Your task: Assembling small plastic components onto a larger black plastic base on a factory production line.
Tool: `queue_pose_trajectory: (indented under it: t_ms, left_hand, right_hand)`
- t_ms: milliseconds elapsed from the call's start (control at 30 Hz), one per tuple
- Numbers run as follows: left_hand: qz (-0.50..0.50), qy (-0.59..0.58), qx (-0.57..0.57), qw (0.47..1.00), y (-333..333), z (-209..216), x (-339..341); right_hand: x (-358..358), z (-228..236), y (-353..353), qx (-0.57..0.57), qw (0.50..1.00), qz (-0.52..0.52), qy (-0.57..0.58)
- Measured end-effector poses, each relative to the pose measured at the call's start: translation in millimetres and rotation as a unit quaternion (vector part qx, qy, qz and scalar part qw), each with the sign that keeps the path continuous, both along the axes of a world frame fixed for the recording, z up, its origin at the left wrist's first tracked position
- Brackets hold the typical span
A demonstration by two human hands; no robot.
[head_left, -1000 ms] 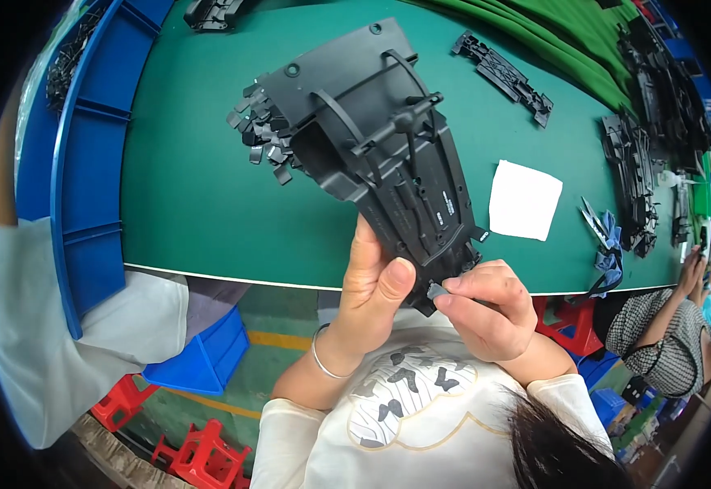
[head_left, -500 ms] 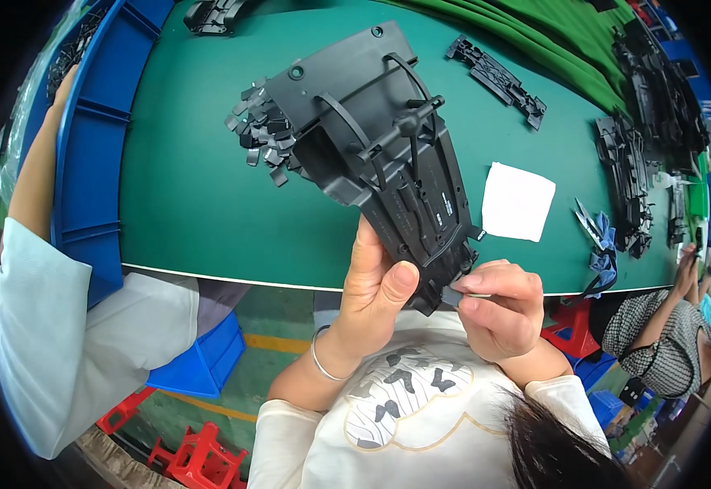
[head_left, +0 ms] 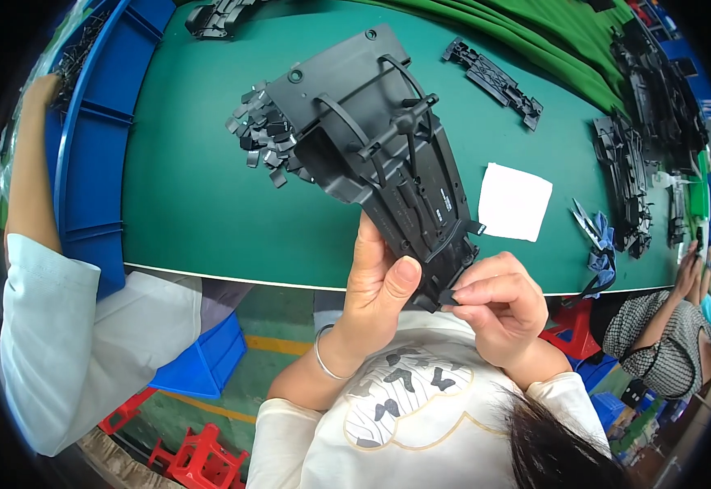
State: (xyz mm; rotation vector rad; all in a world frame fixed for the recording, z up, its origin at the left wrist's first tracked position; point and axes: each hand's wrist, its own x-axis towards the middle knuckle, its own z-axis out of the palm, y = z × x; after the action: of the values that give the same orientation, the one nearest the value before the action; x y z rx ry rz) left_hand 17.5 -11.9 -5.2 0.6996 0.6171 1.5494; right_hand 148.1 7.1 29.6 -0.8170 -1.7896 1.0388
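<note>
A large black moulded plastic housing (head_left: 347, 90) is held up over the near table edge, its broad end tilted away from me. My left hand (head_left: 376, 297) grips its narrow lower end from the left, thumb on top. At that same end my right hand (head_left: 502, 306) pinches a small dark clip (head_left: 447, 297) between thumb and fingertips, against the housing's lower right corner. How far the clip sits in the housing I cannot tell. Behind the housing's left side lies a heap of small black clips (head_left: 262, 134).
A white cloth square (head_left: 515, 202) lies on the green table (head_left: 201, 196), with scissors (head_left: 588, 222) to its right. Black plastic parts (head_left: 494, 81) lie farther back and right. On the left stands a blue bin (head_left: 99, 163); a co-worker's arm (head_left: 34, 179) reaches into it.
My right hand has shifted slightly, its fingers more curled around the clip at the housing's corner. The housing has barely moved. The co-worker's hand has moved a little in the bin.
</note>
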Motion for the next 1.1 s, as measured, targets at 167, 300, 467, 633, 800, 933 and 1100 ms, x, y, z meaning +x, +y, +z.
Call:
queue_pose_trajectory:
  t_ms: [167,300,467,633,800,933,1100]
  left_hand:
    - [-0.003,-0.005,0.007,1.0,0.4,1.4,0.2]
    - [-0.031,0.013,0.028,0.999,0.8,-0.8,-1.0]
    - [-0.034,0.029,0.05,0.998,0.9,-2.2,-0.8]
    - [-0.043,0.023,0.055,0.997,0.6,-2.3,-1.5]
    - [-0.028,0.01,0.045,0.999,0.6,3.7,0.8]
    - [-0.016,-0.01,0.033,0.999,-0.7,6.1,2.3]
    - [-0.014,-0.008,0.032,0.999,-1.0,7.1,2.8]
  right_hand:
    - [-3.9,-4.4,-1.6,0.053,0.998,0.001,-0.026]
    - [-4.1,-7.1,-2.6,0.085,0.996,0.001,-0.028]
    - [-4.2,-7.6,-1.4,0.1,0.994,0.002,-0.036]
    - [-4.1,-7.4,-1.5,0.104,0.994,0.004,-0.038]
    - [-4.4,-7.1,-1.3,0.109,0.993,0.004,-0.045]
    - [-3.8,-7.9,-1.6,0.113,0.992,0.006,-0.047]
    - [-4.0,-7.9,-1.1,0.127,0.99,0.01,-0.053]
